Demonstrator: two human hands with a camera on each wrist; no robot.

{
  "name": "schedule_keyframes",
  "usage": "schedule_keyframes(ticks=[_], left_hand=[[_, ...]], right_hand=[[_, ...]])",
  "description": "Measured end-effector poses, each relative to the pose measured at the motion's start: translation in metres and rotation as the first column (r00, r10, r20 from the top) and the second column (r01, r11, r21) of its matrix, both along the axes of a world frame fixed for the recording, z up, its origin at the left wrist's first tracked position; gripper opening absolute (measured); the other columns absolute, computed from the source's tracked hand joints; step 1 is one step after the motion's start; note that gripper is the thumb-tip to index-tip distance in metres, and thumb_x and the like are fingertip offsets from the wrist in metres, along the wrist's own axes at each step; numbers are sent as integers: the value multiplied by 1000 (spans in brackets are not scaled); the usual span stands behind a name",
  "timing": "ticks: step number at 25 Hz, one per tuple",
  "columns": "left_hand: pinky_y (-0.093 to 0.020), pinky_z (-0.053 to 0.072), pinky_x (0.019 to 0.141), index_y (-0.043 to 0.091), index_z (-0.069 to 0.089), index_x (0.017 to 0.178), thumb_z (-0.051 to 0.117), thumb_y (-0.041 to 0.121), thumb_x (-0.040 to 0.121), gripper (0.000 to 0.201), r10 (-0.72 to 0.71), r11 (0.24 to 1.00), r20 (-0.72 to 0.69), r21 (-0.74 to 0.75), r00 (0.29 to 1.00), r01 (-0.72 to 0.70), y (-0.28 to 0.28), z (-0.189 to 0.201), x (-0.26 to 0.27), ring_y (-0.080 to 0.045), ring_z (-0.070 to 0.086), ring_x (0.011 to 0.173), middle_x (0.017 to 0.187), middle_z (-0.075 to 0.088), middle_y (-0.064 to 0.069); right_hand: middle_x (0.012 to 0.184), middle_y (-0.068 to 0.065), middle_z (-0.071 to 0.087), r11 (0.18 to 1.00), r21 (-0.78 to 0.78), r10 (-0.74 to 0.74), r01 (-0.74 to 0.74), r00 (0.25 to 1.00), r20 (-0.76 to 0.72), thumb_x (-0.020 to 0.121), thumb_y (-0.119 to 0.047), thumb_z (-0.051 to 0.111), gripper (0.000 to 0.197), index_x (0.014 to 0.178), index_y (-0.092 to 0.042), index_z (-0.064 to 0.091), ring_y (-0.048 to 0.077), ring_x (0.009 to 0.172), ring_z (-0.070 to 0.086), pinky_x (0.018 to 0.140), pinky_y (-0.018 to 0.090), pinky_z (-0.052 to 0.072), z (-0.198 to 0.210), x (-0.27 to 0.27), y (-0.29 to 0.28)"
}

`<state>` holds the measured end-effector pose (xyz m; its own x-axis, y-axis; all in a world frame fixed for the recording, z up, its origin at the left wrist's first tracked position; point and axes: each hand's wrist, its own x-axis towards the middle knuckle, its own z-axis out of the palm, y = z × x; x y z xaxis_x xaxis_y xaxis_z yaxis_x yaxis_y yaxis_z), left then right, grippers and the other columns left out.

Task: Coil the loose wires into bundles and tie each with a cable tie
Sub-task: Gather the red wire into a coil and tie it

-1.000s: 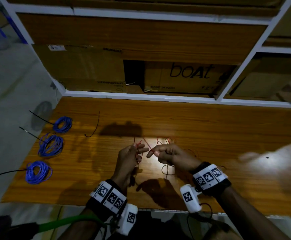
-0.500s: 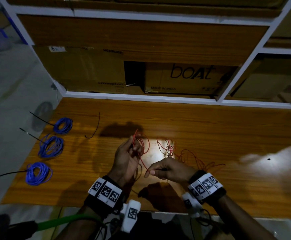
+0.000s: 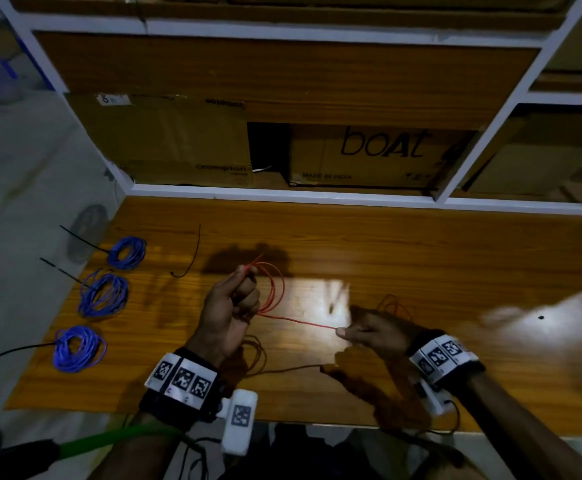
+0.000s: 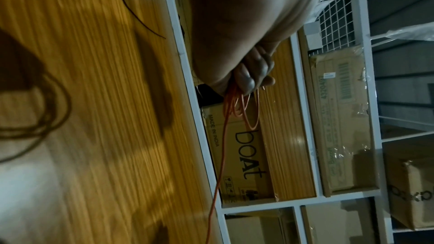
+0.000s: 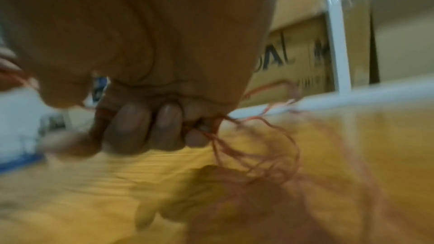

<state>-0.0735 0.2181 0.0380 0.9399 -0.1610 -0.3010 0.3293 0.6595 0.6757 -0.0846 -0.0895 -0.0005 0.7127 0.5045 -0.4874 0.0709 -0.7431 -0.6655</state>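
My left hand (image 3: 239, 299) grips a few loops of thin red wire (image 3: 275, 289) above the wooden table (image 3: 421, 271). From those loops a taut strand (image 3: 300, 322) runs right to my right hand (image 3: 369, 332), which pinches it. More loose red wire (image 3: 395, 303) trails behind the right hand; in the right wrist view the tangle (image 5: 265, 155) hangs below the curled fingers (image 5: 145, 127). In the left wrist view the loops (image 4: 246, 110) hang from the left hand's curled fingers (image 4: 253, 75). A loose black cable tie (image 3: 192, 254) lies beyond the left hand.
Three blue wire coils (image 3: 128, 252) (image 3: 104, 294) (image 3: 76, 348), each with a black tie tail, lie along the table's left edge. White shelving with cardboard boxes (image 3: 369, 154) stands behind the table. The table's front edge is close to my wrists.
My right hand has moved right and drawn the red strand taut away from the left hand. The left hand now holds wider red loops.
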Motion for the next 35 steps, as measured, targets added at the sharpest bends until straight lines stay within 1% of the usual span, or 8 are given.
schedule_keyframes(ticks=[4, 8, 11, 14, 19, 26, 30, 35], left_hand=[[-22, 18, 44, 6, 57, 97, 37, 24, 104, 27, -93, 994, 41, 66, 995, 90, -3, 5, -2, -4, 27, 39, 52, 29, 10], [-19, 22, 42, 4, 57, 96, 35, 21, 105, 29, -148, 983, 88, 124, 985, 137, -15, 16, -5, -4, 28, 40, 53, 30, 10], [-19, 22, 43, 5, 56, 96, 33, 20, 107, 30, -122, 984, 111, 147, 986, 105, -13, 22, -2, -4, 28, 40, 52, 30, 10], [-21, 20, 46, 6, 58, 98, 34, 22, 107, 30, -51, 989, 107, 141, 993, 35, 1, 18, 4, -4, 27, 41, 52, 29, 11], [-22, 16, 48, 6, 58, 100, 41, 26, 102, 26, 62, 993, 81, 93, 995, -69, 17, 1, 10, -3, 27, 41, 52, 30, 12], [-20, 20, 46, 6, 57, 103, 37, 24, 106, 27, 97, 981, 139, 154, 986, -118, 0, 7, 8, -3, 27, 42, 52, 30, 11], [-18, 22, 44, 5, 57, 103, 37, 24, 106, 27, 106, 978, 159, 162, 982, -132, -2, 11, 8, -3, 27, 43, 53, 30, 12], [-19, 22, 45, 6, 57, 102, 36, 23, 107, 28, 115, 975, 161, 170, 980, -142, -2, 11, 6, -3, 27, 42, 52, 30, 11]], right_hand=[[112, 14, 72, 946, -318, 219, -64, 850, 479, 98, -65, 30, 64, 109, -18, 72, 30, 100, 70, 90, 38, 51, 4, 30, -36], [160, -17, 30, 768, -639, 253, -30, 932, 260, 102, -45, 45, 47, 147, -49, 35, 18, 152, 20, 119, 61, -2, 14, 61, -76], [159, -2, 35, 789, -613, 190, 44, 931, 311, 106, -36, 40, 45, 150, -36, 34, 23, 146, 34, 122, 52, 16, 28, 68, -80], [127, -6, 66, 983, -3, -176, 181, 959, 221, 98, -44, 56, 19, 116, -42, 61, 6, 112, 64, 96, 44, 52, 20, 60, -79], [111, -10, 69, 893, 300, -430, 334, 829, 357, 63, -49, 85, 48, 92, -24, 55, 2, 99, 69, 80, 33, 60, 16, 45, -65], [137, 6, 56, 927, -170, -113, 335, 680, 725, 78, -45, 76, 34, 90, -18, 58, 28, 107, 63, 74, 43, 59, 5, 46, -59], [107, 10, 60, 909, -257, 34, 330, 554, 832, 81, -30, 80, 25, 94, -12, 69, 30, 80, 64, 61, 38, 56, -5, 39, -58], [84, 7, 71, 915, -244, -51, 321, 693, 719, 88, -26, 71, 13, 81, -16, 73, 28, 74, 67, 72, 40, 54, -7, 41, -60]])
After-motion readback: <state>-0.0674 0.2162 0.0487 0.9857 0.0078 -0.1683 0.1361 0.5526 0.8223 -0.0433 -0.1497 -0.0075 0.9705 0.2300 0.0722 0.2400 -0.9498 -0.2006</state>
